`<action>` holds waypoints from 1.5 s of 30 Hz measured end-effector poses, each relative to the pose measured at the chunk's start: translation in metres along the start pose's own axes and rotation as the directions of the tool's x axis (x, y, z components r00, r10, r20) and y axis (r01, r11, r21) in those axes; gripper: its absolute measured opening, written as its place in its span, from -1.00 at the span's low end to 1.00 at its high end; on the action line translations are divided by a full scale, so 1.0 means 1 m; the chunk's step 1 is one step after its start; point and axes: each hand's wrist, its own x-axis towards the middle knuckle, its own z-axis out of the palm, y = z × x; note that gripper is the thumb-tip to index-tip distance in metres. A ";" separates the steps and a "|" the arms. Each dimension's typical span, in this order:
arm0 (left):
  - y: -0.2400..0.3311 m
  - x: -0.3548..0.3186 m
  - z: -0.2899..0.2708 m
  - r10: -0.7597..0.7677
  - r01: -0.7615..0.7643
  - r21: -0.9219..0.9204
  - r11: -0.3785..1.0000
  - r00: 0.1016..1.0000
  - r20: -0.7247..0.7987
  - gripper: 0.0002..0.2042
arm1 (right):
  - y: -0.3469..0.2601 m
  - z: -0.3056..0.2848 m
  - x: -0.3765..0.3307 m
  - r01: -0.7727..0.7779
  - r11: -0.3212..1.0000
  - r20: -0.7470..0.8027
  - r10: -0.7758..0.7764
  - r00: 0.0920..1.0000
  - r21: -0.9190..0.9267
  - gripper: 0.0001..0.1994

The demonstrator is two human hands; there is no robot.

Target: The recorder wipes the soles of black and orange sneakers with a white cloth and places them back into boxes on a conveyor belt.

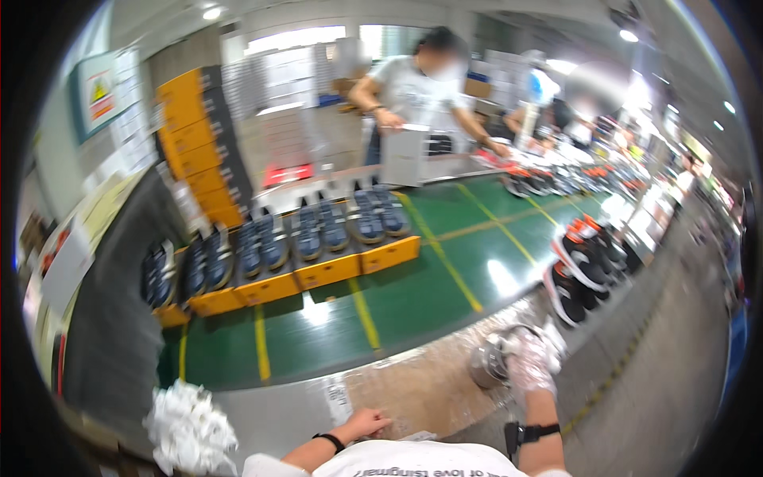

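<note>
My right hand (531,367), in a thin clear plastic glove, reaches to a round metal pot (486,364) at the bench's right end. Its fingers are bent at the pot's rim and blurred; whatever they grip is hidden. Something white and crumpled shows beside them. My bare left hand (368,423) rests low at the near edge of a brown cardboard sheet (425,381), fingers curled in, nothing seen in them. Clear plastic film lies around the sheet. A pile of crumpled white paper (189,429) sits to the left of my left arm.
Beyond the bench runs a green conveyor belt (445,238) with yellow lines. Open orange boxes (326,273) carry dark blue shoes. Black, white and orange shoes (580,266) stand at the right. Across the belt a person (425,87) handles a grey box (404,157). Orange boxes (195,135) are stacked behind.
</note>
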 end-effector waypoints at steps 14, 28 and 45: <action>0.005 0.014 -0.004 -0.079 0.079 0.009 0.997 0.997 0.005 -0.65 | 0.021 0.014 0.009 0.027 0.997 -0.105 -0.035 0.994 -0.077 -0.48; 0.006 0.024 0.006 0.010 -0.012 0.058 0.998 1.000 0.025 -0.65 | 0.025 0.017 0.013 0.028 0.999 -0.125 -0.032 0.992 -0.038 -0.55; 0.002 0.033 0.011 0.025 -0.026 0.088 0.996 1.000 0.008 -0.65 | 0.036 0.025 0.017 0.039 0.996 -0.216 -0.054 0.975 -0.075 -0.59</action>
